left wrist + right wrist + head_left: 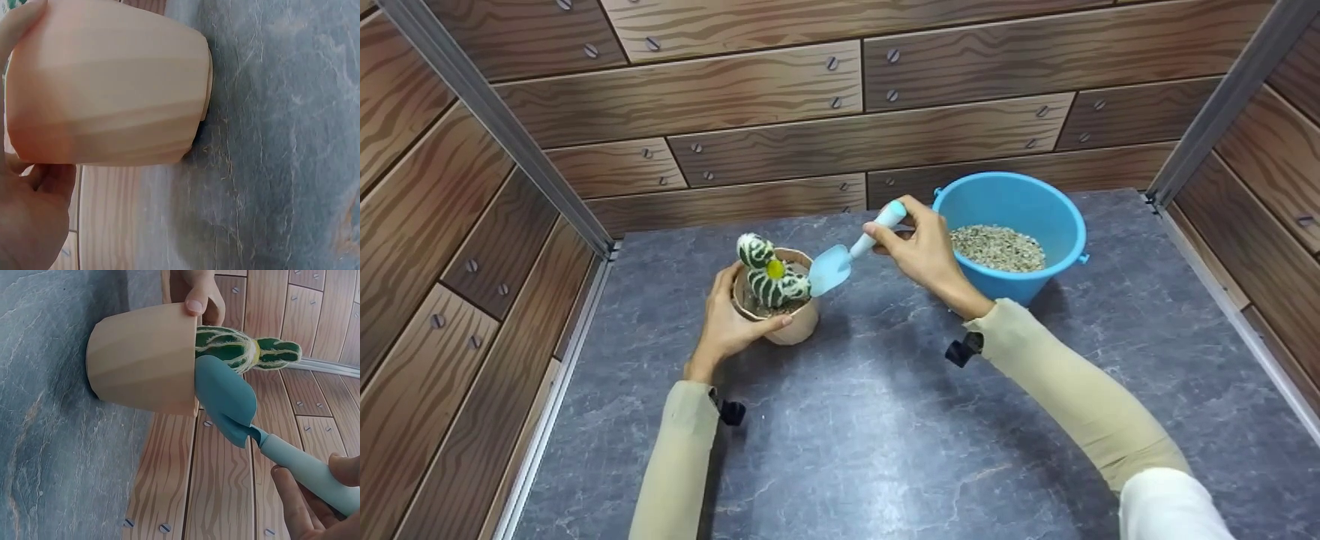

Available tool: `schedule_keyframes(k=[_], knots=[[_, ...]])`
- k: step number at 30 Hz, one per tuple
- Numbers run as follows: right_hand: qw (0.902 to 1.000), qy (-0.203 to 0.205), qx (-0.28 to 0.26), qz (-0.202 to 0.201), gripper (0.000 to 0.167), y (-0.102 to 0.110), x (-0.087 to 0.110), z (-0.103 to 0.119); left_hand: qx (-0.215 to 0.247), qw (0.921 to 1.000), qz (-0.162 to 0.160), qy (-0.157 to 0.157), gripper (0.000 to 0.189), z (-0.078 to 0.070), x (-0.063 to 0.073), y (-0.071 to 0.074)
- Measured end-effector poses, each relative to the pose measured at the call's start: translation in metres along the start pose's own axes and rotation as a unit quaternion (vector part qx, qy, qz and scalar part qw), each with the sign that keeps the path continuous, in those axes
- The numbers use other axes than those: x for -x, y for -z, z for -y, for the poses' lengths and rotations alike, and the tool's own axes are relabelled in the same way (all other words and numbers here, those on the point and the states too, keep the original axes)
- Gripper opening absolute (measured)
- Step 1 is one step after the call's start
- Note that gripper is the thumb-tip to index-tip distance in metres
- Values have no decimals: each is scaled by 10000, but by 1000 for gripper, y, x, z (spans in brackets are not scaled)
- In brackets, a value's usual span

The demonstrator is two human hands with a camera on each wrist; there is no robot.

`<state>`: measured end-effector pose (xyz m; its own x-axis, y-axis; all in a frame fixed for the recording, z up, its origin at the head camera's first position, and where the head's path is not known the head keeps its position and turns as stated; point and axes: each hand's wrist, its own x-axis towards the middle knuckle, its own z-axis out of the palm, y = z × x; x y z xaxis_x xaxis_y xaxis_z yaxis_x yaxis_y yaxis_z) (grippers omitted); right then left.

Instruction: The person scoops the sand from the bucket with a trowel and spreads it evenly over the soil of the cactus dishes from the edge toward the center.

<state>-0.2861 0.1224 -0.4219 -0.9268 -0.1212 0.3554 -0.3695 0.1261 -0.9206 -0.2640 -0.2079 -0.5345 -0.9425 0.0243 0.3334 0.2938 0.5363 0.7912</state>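
Head view: the left hand (725, 322) gripped the pot (795, 327) of a cactus (769, 289) on the table (855, 420); the right hand (926, 251) pinched the trowel (830, 270) by its handle, blade at the pot's rim.

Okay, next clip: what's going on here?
A person steadies a beige pot with the left hand; a striped green cactus with a yellow flower stands in it. The right hand holds a light-blue trowel by its handle, the blade at the pot's rim. To the right, a blue bucket on the table holds some gravel.
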Motion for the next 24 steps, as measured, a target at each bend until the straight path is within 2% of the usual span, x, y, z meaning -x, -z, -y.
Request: schedule_keyframes(k=[5, 15, 24], knots=[[9999, 75, 102, 25, 30, 0, 0, -2, 123, 9999, 24, -20, 125, 2, 0, 1], [9999, 101, -66, 65, 27, 0, 0, -2, 535, 9985, 109, 12, 120, 3, 0, 5], [9998, 55, -129, 118, 28, -1, 1, -1, 631, 9980, 66, 37, 119, 1, 2, 6]])
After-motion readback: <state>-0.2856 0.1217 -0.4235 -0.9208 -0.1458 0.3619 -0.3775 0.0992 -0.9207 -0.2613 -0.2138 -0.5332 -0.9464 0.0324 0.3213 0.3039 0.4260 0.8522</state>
